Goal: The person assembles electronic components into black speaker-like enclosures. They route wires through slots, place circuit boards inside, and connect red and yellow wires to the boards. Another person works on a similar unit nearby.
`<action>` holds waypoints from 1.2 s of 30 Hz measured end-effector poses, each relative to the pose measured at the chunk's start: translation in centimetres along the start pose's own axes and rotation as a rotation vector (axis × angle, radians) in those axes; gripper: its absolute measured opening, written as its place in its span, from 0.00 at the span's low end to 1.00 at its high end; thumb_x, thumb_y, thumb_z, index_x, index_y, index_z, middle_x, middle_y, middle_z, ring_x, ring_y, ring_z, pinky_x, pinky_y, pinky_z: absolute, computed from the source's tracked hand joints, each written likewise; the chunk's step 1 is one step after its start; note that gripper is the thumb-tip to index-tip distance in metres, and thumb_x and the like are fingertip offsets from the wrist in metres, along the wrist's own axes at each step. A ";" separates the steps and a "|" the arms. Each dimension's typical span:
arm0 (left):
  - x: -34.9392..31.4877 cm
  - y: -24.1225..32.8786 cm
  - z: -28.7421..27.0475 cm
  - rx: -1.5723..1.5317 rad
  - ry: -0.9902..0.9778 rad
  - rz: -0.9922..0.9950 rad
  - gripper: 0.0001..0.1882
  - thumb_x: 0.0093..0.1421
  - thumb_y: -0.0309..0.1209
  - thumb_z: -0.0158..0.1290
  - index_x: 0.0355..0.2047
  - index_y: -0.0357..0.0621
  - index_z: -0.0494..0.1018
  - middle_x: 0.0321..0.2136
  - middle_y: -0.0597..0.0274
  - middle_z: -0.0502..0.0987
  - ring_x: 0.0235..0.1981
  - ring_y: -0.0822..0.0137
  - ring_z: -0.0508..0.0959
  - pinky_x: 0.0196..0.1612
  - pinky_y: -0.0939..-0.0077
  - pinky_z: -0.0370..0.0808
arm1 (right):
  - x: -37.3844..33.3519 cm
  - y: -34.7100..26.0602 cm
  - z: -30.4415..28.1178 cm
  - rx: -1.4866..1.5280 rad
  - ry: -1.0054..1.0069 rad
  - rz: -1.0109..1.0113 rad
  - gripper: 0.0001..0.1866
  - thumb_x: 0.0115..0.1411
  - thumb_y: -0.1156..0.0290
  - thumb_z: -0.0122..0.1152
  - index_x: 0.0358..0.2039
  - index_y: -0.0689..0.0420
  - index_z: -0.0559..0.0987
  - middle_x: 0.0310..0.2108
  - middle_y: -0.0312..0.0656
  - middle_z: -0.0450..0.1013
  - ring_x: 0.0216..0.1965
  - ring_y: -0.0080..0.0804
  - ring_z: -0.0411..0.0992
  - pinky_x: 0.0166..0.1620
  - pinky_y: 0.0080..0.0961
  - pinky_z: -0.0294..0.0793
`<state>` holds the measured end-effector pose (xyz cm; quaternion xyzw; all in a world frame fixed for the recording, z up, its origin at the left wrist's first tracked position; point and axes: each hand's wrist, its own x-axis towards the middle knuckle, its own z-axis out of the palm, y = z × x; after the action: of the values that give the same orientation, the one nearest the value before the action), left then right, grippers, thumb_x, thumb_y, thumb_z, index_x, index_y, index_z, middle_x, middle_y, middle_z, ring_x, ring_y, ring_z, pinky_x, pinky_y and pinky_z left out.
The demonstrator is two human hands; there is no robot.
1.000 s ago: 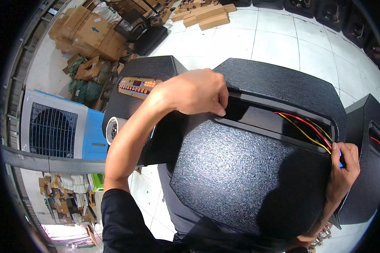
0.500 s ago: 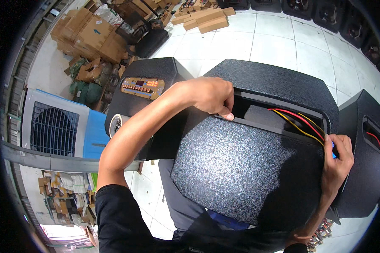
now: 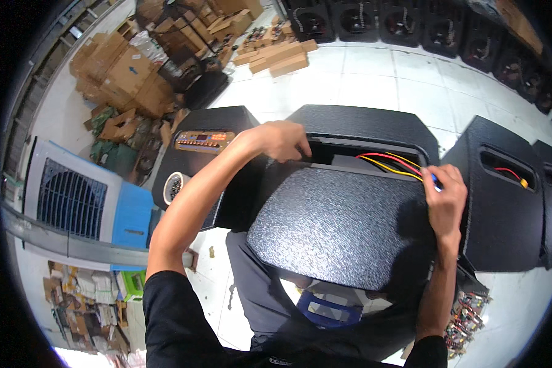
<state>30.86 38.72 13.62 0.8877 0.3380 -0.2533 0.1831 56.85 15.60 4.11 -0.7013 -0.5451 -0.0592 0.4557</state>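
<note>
A large black textured speaker cabinet (image 3: 337, 227) lies before me, with a long recessed opening (image 3: 331, 153) in its upper face. Red and yellow wires (image 3: 389, 162) run out of this opening toward my right hand (image 3: 446, 193). That hand is closed at the opening's right end, pinching a small blue piece (image 3: 436, 181) mostly covered by its fingers; its kind cannot be made out. At the opening's left end, my left hand (image 3: 286, 141) has its fingers curled down over the edge. Whatever they may hold is hidden.
Left stands another black cabinet with a gold control panel (image 3: 203, 141) and a round container of small parts (image 3: 175, 187). More cabinets (image 3: 503, 202) with wired openings stand right. A blue-and-white air cooler (image 3: 80, 196) is far left; cardboard boxes (image 3: 119, 73) are behind.
The view has shifted, showing more of the cabinets on the right and the blue object below. Both hands stay at the opening's two ends, the right still pinching the blue piece.
</note>
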 end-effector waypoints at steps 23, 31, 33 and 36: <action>-17.2 5.5 18.5 -0.377 1.049 0.304 0.13 0.58 0.23 0.59 0.44 0.37 0.80 0.26 0.51 0.78 0.27 0.55 0.74 0.36 0.64 0.71 | -1.1 -3.1 -6.7 -0.222 0.071 0.070 0.20 0.63 0.58 0.61 0.40 0.65 0.83 0.41 0.54 0.79 0.45 0.52 0.76 0.50 0.38 0.74; -18.3 4.1 23.4 -0.445 1.218 0.221 0.09 0.55 0.20 0.61 0.38 0.37 0.82 0.24 0.57 0.77 0.31 0.60 0.74 0.37 0.67 0.72 | -21.1 -3.6 -11.8 -0.311 0.383 0.274 0.10 0.65 0.73 0.59 0.42 0.65 0.81 0.40 0.50 0.78 0.42 0.45 0.76 0.48 0.34 0.74; -16.7 4.3 22.5 -0.365 1.266 0.294 0.08 0.54 0.20 0.61 0.36 0.37 0.82 0.25 0.59 0.77 0.32 0.59 0.73 0.39 0.67 0.72 | -28.0 -2.7 -11.5 -0.364 0.310 0.548 0.12 0.66 0.73 0.57 0.46 0.66 0.80 0.43 0.52 0.77 0.45 0.48 0.75 0.51 0.36 0.72; -14.4 5.5 20.6 -0.411 1.303 0.350 0.08 0.54 0.20 0.62 0.36 0.38 0.82 0.28 0.59 0.80 0.35 0.59 0.74 0.42 0.66 0.72 | -33.9 -2.9 -9.9 -0.459 0.265 0.561 0.15 0.66 0.74 0.54 0.50 0.68 0.77 0.49 0.54 0.75 0.50 0.52 0.72 0.54 0.39 0.70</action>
<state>18.71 17.31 6.12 0.8474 0.2720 0.4322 0.1455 45.01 -15.49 -8.20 -0.8932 -0.2412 -0.1429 0.3516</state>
